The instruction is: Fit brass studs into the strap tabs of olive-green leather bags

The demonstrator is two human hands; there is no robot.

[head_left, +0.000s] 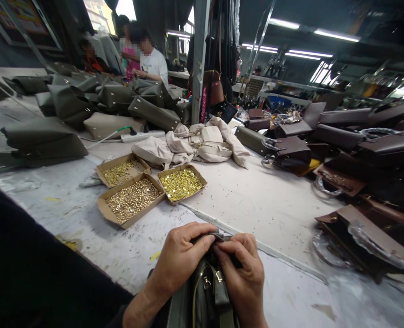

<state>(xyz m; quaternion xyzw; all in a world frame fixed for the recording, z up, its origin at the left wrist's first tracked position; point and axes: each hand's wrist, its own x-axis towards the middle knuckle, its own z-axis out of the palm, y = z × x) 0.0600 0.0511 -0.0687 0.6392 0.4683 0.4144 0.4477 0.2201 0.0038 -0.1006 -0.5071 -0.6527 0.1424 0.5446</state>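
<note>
A dark olive handbag (202,296) is in front of me at the table's near edge, its zip and small metal fittings facing up. My left hand (183,250) pinches the bag's far top edge between thumb and fingers. Close beside it, my right hand (241,264) grips the same edge from the right, fingertips almost meeting the left ones. Whether a small fitting sits between the fingertips is hidden. Beyond my hands stand shallow cardboard trays of small metal pieces: a tray of rounded gold-brown pieces (101,206) and two with brighter yellow pieces (204,182) (99,171).
Olive bags (72,105) are heaped at the back left. A crumpled beige cloth bag (215,143) lies past the trays. Brown bags (386,146) with plastic-wrapped handles crowd the right. A metal post (199,64) rises mid-table. Co-workers (152,61) are at the far left.
</note>
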